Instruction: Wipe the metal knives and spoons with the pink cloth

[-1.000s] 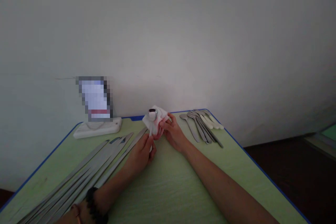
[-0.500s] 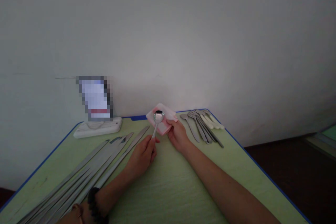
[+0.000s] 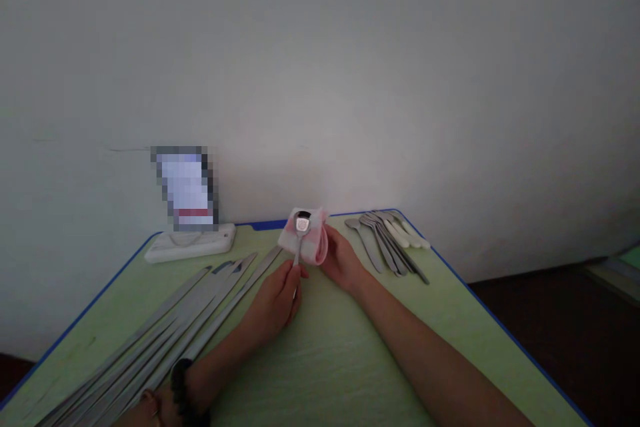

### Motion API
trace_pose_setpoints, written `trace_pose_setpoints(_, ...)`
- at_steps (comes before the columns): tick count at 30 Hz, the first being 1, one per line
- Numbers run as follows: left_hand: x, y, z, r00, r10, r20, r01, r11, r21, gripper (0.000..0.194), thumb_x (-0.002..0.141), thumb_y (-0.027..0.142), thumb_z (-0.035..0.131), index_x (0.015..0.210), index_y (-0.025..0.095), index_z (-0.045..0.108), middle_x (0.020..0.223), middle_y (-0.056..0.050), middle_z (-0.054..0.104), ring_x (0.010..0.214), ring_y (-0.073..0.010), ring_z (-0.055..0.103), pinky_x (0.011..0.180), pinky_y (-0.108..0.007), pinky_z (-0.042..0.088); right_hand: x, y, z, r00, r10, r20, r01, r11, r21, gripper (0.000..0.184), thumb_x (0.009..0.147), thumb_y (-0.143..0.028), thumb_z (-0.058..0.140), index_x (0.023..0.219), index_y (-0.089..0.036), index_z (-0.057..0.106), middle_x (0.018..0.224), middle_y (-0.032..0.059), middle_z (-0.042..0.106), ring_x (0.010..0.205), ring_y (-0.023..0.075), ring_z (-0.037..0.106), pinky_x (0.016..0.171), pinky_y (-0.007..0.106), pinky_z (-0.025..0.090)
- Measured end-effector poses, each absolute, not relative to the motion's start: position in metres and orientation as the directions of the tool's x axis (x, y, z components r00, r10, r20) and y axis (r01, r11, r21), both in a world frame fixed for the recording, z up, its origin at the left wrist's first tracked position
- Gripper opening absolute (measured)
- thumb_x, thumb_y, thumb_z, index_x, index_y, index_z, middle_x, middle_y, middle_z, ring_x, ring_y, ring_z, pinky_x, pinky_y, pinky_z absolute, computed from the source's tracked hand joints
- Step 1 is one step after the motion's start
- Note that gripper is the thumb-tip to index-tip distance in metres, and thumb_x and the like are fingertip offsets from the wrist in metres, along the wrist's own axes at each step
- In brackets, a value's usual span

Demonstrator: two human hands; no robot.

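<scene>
My left hand [image 3: 280, 293] is closed around the handle of a metal spoon [image 3: 303, 221], whose shiny bowl points up and away from me. Behind the bowl is a folded pink and white cloth [image 3: 287, 237], held by my right hand [image 3: 342, 259]. The right fingers are mostly hidden behind the cloth, which bends over at its right side. Both hands are above the middle of the green table [image 3: 320, 347].
Several metal knives [image 3: 200, 307] lie in a row at the left. At the back right are several spoons [image 3: 385, 243] and a few white-handled pieces [image 3: 407, 233]. A blurred-out phone [image 3: 187, 190] stands on a white base [image 3: 190, 243] by the wall.
The cloth has gone from spread fairly flat behind the spoon to folded over, with its right edge curled. My right fingers have moved behind it. The spoon stays in my left hand.
</scene>
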State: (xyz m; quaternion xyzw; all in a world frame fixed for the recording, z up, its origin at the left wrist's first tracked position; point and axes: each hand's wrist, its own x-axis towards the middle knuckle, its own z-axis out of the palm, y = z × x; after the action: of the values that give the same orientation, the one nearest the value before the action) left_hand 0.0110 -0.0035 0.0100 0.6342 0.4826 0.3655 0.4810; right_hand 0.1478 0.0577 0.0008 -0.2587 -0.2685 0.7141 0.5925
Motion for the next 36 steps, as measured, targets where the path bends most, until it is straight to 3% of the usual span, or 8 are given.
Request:
trace_pose_setpoints(7,0.007,-0.004,0.005,0.331,0.929,0.168,0.456,-0.314,0.833,0.018,0.085,0.034,0.043,0.076,0.024,0.054,0.060,-0.002,0.059,0.052,-0.0206,0.054,0.054,-0.029,0.036,0.143,0.053,-0.003,-0.178,0.984,-0.006,-0.588,-0.111,-0.802,0.026,0.064,-0.039,0.076,0.068,-0.015,0.066,0.060,-0.0020,0.060,0.055,0.0095,0.047,0.057,0.023,0.037)
trace_pose_setpoints(16,0.011,-0.007,-0.004,0.333,0.937,0.102,0.636,-0.303,0.710,0.019,0.089,0.036,0.038,0.083,0.023,0.051,0.058,-0.003,0.059,0.053,-0.0243,0.058,0.053,-0.029,0.032,0.132,0.056,-0.015,0.102,0.995,0.017,-0.493,0.065,-0.868,0.034,0.067,-0.048,0.070,0.060,-0.016,0.060,0.052,-0.0043,0.052,0.051,0.0094,0.040,0.051,0.023,0.030)
trace_pose_setpoints(23,0.010,-0.014,0.004,0.411,0.909,0.060,0.597,-0.318,0.737,0.018,0.091,0.032,0.036,0.082,0.022,0.048,0.071,-0.006,0.064,0.062,-0.0229,0.061,0.058,-0.029,0.036,0.137,0.057,-0.013,0.258,0.957,0.131,-0.277,0.203,-0.939,0.041,0.072,-0.056,0.061,0.059,-0.018,0.055,0.052,-0.0042,0.048,0.051,0.0096,0.036,0.050,0.024,0.028)
trace_pose_setpoints(27,0.010,-0.017,0.005,0.449,0.893,0.025,0.538,-0.293,0.790,0.027,0.093,0.034,0.027,0.089,0.021,0.050,0.050,0.002,0.054,0.047,-0.0192,0.054,0.056,-0.028,0.039,0.135,0.051,-0.008,0.340,0.927,0.160,-0.074,0.196,-0.978,0.045,0.074,-0.058,0.057,0.053,-0.019,0.049,0.049,-0.0045,0.043,0.049,0.0096,0.034,0.047,0.025,0.024)
trace_pose_setpoints(29,0.011,-0.015,0.004,0.439,0.898,0.020,0.564,-0.293,0.772,0.031,0.093,0.034,0.023,0.091,0.019,0.050,0.050,0.001,0.054,0.047,-0.0202,0.054,0.056,-0.029,0.040,0.128,0.046,-0.007,0.330,0.938,0.101,-0.107,0.144,-0.984,0.048,0.076,-0.061,0.052,0.054,-0.019,0.048,0.048,-0.0040,0.044,0.048,0.0101,0.035,0.046,0.025,0.025)
trace_pose_setpoints(33,0.013,-0.008,-0.003,0.349,0.931,0.104,0.616,-0.312,0.723,0.028,0.090,0.032,0.027,0.097,0.018,0.051,0.079,-0.011,0.068,0.068,-0.0247,0.064,0.062,-0.032,0.043,0.112,0.040,-0.009,0.221,0.975,0.012,-0.256,0.070,-0.964,0.049,0.076,-0.065,0.048,0.060,-0.019,0.051,0.051,-0.0018,0.051,0.048,0.0118,0.043,0.048,0.025,0.032)
trace_pose_setpoints(36,0.014,-0.006,-0.009,0.324,0.940,0.106,0.599,-0.291,0.746,0.029,0.090,0.034,0.027,0.097,0.019,0.051,0.075,-0.011,0.068,0.072,-0.0262,0.065,0.065,-0.033,0.044,0.112,0.041,-0.010,0.194,0.981,0.023,-0.242,0.071,-0.968,0.048,0.074,-0.064,0.051,0.060,-0.019,0.051,0.052,-0.0014,0.051,0.049,0.0118,0.043,0.048,0.024,0.033)
